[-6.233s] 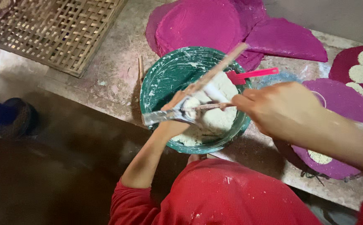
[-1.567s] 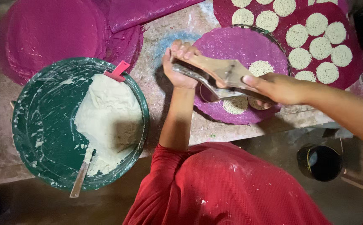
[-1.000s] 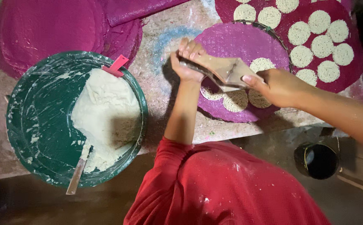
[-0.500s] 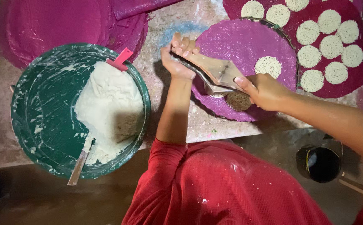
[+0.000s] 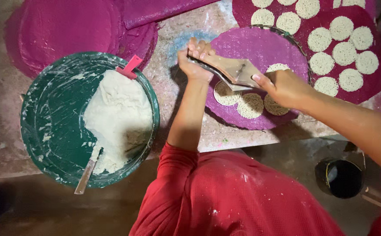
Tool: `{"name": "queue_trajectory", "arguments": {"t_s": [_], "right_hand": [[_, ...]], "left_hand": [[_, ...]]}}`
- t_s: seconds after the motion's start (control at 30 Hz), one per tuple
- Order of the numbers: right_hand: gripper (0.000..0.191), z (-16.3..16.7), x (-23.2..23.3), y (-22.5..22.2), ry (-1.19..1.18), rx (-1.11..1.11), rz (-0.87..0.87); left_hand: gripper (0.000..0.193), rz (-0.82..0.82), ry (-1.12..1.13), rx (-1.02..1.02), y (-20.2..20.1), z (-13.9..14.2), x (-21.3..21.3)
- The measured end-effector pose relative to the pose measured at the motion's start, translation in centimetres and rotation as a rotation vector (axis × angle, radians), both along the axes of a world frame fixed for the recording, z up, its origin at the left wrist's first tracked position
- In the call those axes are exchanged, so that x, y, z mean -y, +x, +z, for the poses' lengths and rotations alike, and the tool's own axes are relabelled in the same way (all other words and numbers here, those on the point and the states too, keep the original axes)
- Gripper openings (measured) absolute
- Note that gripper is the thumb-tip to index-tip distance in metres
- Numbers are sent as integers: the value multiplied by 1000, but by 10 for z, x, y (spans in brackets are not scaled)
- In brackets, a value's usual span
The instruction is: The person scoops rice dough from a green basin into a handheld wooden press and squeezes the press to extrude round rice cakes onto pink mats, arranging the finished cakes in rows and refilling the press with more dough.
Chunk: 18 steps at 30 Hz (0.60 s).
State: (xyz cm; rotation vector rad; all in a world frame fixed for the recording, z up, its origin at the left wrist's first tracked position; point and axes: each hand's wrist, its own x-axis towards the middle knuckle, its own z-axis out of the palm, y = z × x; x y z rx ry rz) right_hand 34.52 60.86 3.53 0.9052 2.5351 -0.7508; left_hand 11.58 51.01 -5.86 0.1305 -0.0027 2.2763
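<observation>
Gripped at each end by the left hand (image 5: pixel 195 61) and right hand (image 5: pixel 282 87), a wooden press (image 5: pixel 229 71) is held level over the purple mat (image 5: pixel 254 46) (noodle rounds (image 5: pixel 250 105) lie just beneath).

The basin (image 5: pixel 46 131) is dark green with white smears on its inner wall, and the dough (image 5: pixel 118 118) in it is off-white. A red-pink clip (image 5: pixel 129 67) sits on its rim. The round mats (image 5: pixel 260 48) are magenta-purple with a fine woven texture. The pressed discs (image 5: pixel 250 105) on them are pale cream with a thin net-like pattern. The press (image 5: pixel 234 72) is light brown wood with grey metal. The sleeve (image 5: pixel 177 175) is red. The cup (image 5: pixel 339 177) on the floor is black.
</observation>
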Motion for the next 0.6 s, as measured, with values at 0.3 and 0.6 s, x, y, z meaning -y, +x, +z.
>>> {"name": "queue_trajectory", "arguments": {"t_s": [0.3,0.6], "right_hand": [[79,-35,17,28,-119,-733,-32],[84,-47,19,122,-310,-1075,-325]], "left_hand": [[33,79,-476,-201,-15,-6,35],[114,-209,-1064,-2012,61,-11,77]]}}
